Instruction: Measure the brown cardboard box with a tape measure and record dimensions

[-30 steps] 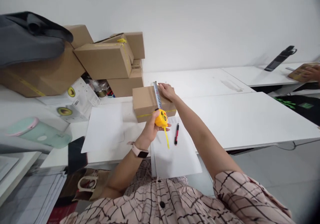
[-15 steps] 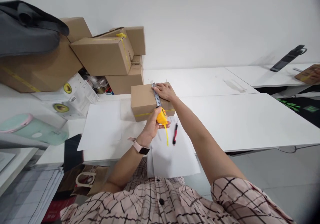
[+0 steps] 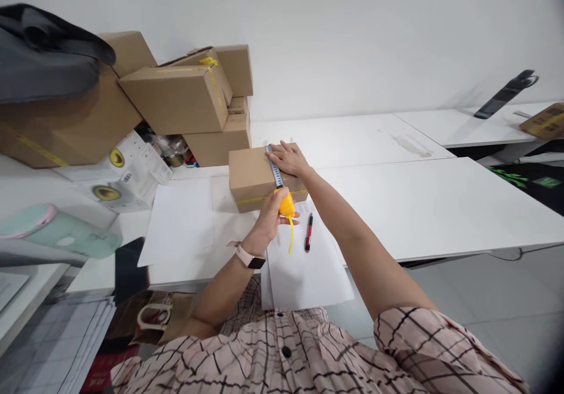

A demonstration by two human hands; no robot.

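My left hand [image 3: 269,215] is closed around a yellow tape measure [image 3: 286,202] at the near side of a closed cardboard box [image 3: 249,171]. A yellow strap dangles from the tape measure's case. Its metal blade [image 3: 275,168] is pulled out across the box's top, toward the far edge. My right hand [image 3: 289,158] lies on the box top with fingers spread, its fingertips touching the blade near its far end. Just in front of the box, a red and black pen [image 3: 309,232] rests on white paper sheets [image 3: 304,279].
More white paper [image 3: 178,221] lies to the left. Stacked cardboard boxes [image 3: 174,100] and a white carton with avocado pictures [image 3: 127,174] stand at the back left, near a mint-green tumbler [image 3: 66,232]. A dark bottle [image 3: 504,94] and a taped brown package [image 3: 544,121] are far right.
Both hands keep nearly the same position on the tape measure and box. The view has shifted slightly. Fingers seen earlier on the package at far right no longer show.
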